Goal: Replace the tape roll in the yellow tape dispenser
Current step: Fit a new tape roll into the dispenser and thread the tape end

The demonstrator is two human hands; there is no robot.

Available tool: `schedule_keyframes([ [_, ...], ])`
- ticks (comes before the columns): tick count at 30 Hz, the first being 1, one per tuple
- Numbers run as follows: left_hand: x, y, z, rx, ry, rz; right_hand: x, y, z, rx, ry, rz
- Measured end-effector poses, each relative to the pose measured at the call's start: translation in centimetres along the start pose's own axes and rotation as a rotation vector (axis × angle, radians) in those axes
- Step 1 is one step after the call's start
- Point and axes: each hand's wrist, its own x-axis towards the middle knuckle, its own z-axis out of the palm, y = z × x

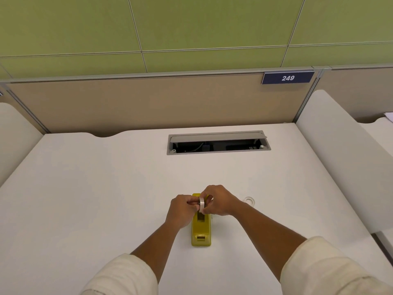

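The yellow tape dispenser (201,231) lies lengthwise on the white desk (106,188), its cutter end toward me and its roll slot showing open. Just above its far half, both hands hold a roll of clear tape (201,204) upright on edge. My left hand (182,209) pinches the roll from the left with thumb and fingers. My right hand (217,200) grips it from the right and over the top. The far end of the dispenser is hidden behind my hands. A second clear tape roll (249,200) lies flat on the desk just right of my right wrist.
An open grey cable hatch (219,143) is set into the desk further back. A tan partition (148,103) with a blue "249" sign (287,78) closes the rear. White side dividers (340,156) flank the desk.
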Motion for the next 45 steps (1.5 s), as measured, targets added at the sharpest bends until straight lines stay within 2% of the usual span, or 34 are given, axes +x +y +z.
schedule_keyframes([
  [32, 0.2, -1.7, 1.0, 0.161, 0.123, 0.036, -0.4, 0.3, 1.7, -0.13, 0.027, -0.049],
  [45, 0.0, -1.6, 0.8, 0.196, -0.058, 0.088, -0.9, 0.4, 1.3, -0.091, 0.061, -0.103],
])
